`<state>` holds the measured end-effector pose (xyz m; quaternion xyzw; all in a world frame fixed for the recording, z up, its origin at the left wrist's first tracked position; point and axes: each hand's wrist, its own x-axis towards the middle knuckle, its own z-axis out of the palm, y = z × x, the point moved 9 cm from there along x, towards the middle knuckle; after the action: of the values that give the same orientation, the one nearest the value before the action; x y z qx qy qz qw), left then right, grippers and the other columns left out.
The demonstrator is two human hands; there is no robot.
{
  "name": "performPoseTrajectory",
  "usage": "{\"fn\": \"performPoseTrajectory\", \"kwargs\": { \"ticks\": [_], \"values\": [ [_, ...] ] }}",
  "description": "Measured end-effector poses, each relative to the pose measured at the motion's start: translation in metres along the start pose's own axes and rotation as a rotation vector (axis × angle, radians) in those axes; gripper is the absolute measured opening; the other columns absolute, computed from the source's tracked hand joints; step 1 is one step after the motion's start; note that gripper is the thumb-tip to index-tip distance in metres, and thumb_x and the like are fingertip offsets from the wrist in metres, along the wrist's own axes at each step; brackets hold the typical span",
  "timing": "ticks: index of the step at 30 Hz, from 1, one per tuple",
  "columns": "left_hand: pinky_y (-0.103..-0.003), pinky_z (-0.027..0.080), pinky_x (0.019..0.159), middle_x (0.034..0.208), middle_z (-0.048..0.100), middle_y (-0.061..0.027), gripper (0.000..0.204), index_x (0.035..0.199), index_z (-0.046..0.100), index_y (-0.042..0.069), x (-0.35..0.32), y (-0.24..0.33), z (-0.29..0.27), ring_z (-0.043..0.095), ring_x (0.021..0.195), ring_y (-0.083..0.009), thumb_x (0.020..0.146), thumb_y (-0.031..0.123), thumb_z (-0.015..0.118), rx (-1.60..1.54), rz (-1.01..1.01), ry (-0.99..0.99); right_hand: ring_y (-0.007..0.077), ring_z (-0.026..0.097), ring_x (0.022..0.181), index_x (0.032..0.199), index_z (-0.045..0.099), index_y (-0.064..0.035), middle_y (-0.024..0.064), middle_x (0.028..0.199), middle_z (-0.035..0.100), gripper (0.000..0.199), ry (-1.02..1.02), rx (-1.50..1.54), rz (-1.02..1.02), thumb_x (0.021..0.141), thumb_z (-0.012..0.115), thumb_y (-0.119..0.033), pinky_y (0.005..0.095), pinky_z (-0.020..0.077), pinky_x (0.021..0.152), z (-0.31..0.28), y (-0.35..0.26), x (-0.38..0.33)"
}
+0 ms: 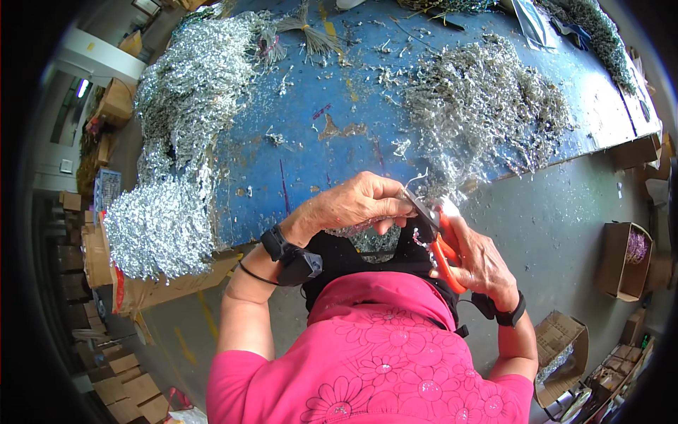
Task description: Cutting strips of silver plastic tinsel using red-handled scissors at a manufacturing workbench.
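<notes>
Left hand (pixel 352 203) pinches tinsel (pixel 420 175), probably light and soft, best taken by the tip; right hand (pixel 479 258), at four o'clock, grips orange-handled cutters (pixel 443 263)

We bend our left arm (pixel 244 318) so that its forearm (pixel 258 272) reaches far and right, ending in the left hand (pixel 353 201), back upward, thumb and forefinger pinched together. Our right arm (pixel 517 346) slants far and left; past its wrist, the right hand (pixel 479 258) curls in a firm grip. Both hands sit close together beyond our torso (pixel 395 346), the left slightly farther.
</notes>
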<state>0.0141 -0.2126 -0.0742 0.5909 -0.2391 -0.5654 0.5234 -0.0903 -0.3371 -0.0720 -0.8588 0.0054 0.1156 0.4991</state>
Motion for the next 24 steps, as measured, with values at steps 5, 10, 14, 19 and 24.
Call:
{"fn": "performPoseTrajectory", "kwargs": {
  "ticks": [5, 10, 14, 19, 24],
  "values": [
    [-0.018, 0.044, 0.057, 0.085, 0.066, 0.0001, 0.025, 0.109, 0.067, 0.002, 0.001, -0.007, -0.002, 0.055, 0.061, -0.0027, 0.098, 0.022, 0.060, 0.021, -0.012, -0.011, 0.0384, 0.062, 0.083, 0.124, 0.046, -0.0063, 0.0176, 0.093, 0.061, 0.075, 0.002, -0.048, -0.020, 0.070, 0.081, -0.044, 0.0435, 0.0475, 0.076, 0.000, -0.003, 0.002],
    [-0.019, 0.044, 0.057, 0.084, 0.066, -0.0001, 0.024, 0.108, 0.067, 0.002, 0.003, -0.009, -0.004, 0.055, 0.061, -0.0027, 0.098, 0.022, 0.060, 0.044, -0.021, -0.028, 0.0392, 0.062, 0.077, 0.120, 0.050, -0.0053, 0.0165, 0.085, 0.063, 0.069, -0.009, -0.054, 0.029, 0.071, 0.081, -0.044, 0.0417, 0.0481, 0.070, 0.000, 0.002, 0.004],
    [-0.019, 0.044, 0.056, 0.083, 0.067, 0.0002, 0.024, 0.107, 0.067, 0.002, 0.006, -0.018, -0.006, 0.055, 0.060, -0.0023, 0.097, 0.022, 0.061, 0.086, -0.082, -0.021, 0.0394, 0.061, 0.071, 0.116, 0.052, -0.0044, 0.0164, 0.078, 0.062, 0.062, 0.005, -0.072, 0.071, 0.076, 0.077, -0.044, 0.0409, 0.0477, 0.065, 0.001, 0.007, 0.005],
    [-0.020, 0.042, 0.052, 0.075, 0.063, 0.0029, 0.026, 0.089, 0.068, 0.004, 0.008, -0.017, -0.007, 0.055, 0.059, -0.0024, 0.097, 0.028, 0.061, 0.115, -0.067, 0.006, 0.0392, 0.066, 0.072, 0.113, 0.053, -0.0056, 0.0181, 0.076, 0.065, 0.049, 0.016, -0.137, 0.062, 0.084, 0.071, -0.041, 0.0433, 0.0503, 0.062, 0.005, 0.023, 0.006],
    [-0.020, 0.044, 0.054, 0.075, 0.062, 0.0022, 0.027, 0.091, 0.067, 0.002, 0.008, -0.013, -0.017, 0.055, 0.059, -0.0039, 0.097, 0.028, 0.061, 0.087, 0.043, 0.076, 0.0397, 0.065, 0.071, 0.104, 0.055, -0.0051, 0.0178, 0.075, 0.063, 0.040, 0.173, -0.030, 0.030, 0.086, 0.071, -0.036, 0.0431, 0.0492, 0.060, -0.003, 0.023, 0.005]
  ]
}}
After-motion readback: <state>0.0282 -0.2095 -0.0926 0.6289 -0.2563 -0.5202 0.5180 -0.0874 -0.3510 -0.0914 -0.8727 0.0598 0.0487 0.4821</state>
